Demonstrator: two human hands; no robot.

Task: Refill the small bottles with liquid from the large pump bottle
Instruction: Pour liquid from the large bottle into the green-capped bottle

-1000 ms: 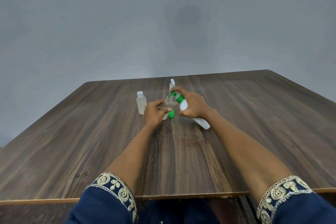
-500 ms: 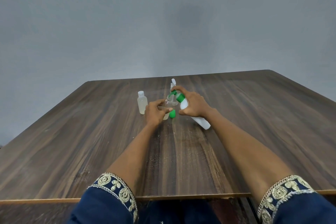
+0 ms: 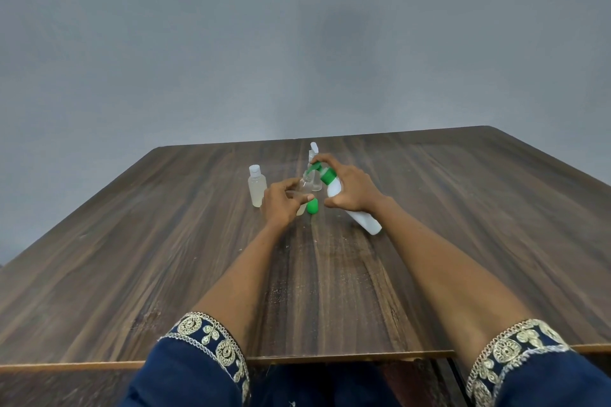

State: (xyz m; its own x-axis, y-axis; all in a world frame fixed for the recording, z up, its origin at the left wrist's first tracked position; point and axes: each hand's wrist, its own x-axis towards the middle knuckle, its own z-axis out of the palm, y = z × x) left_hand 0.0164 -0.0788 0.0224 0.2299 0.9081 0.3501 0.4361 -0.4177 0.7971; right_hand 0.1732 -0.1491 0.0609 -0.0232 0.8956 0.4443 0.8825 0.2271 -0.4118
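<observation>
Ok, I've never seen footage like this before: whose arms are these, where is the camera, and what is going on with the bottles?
There is no machine here. A person wears a wide-angle camera on the head, so the single view looks forward and down along their own forearms onto a wooden table.

The right hand grips the large white pump bottle, tilted with its green pump head leaning toward a small clear bottle. The left hand holds that small bottle by curled fingers. Whether liquid is flowing is too small to tell.

On the table beside them stand a capped small bottle to the left, another small clear bottle with a white top behind the hands, and a loose green cap between the hands.
</observation>
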